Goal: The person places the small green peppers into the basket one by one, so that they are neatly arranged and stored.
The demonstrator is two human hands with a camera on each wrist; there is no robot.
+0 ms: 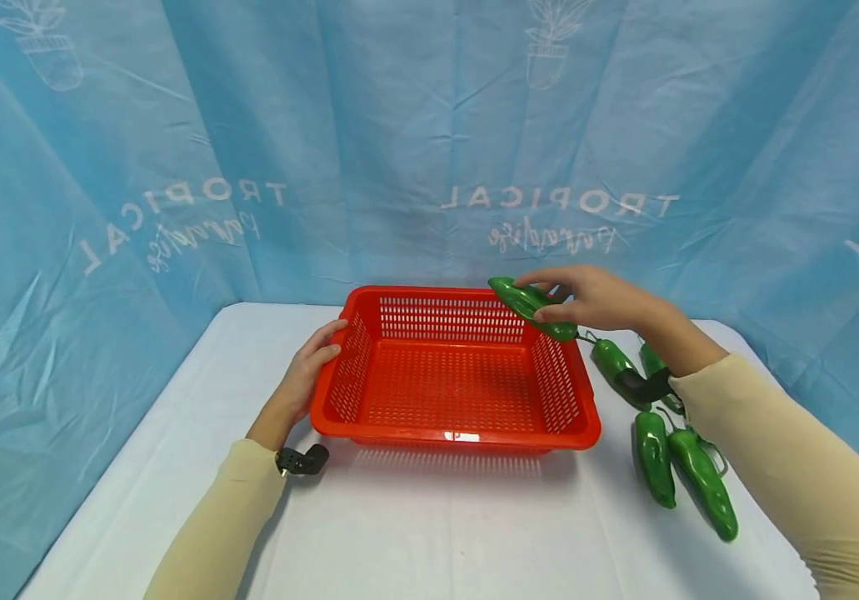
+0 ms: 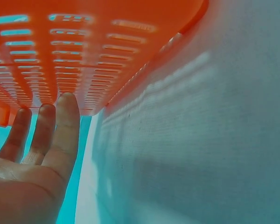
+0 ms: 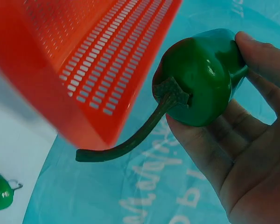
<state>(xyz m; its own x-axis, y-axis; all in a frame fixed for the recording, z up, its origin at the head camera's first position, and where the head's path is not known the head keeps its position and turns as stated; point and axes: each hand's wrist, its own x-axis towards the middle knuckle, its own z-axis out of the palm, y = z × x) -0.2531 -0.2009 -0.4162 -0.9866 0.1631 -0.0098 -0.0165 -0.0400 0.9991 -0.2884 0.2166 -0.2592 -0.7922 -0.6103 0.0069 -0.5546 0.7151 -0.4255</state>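
A red plastic basket (image 1: 451,443) with slotted walls stands on the white table. My left hand (image 1: 311,367) grips its left rim, thumb over the edge; the left wrist view shows three fingers (image 2: 67,121) against the outside of the basket wall (image 2: 98,51). Above the basket's back right corner, my right hand (image 1: 594,297) holds a large green pepper (image 1: 522,302) between thumb and fingers. In the right wrist view, the pepper's curved stem (image 3: 140,135) points toward the basket (image 3: 46,79), while the hand (image 3: 252,154) wraps its far side.
Several more green peppers lie right of the basket, among them one pepper (image 1: 654,458) and a longer pepper (image 1: 705,487) near the front. Others lie partly behind the right forearm. A blue printed curtain (image 1: 399,167) hangs behind the white table (image 1: 429,533).
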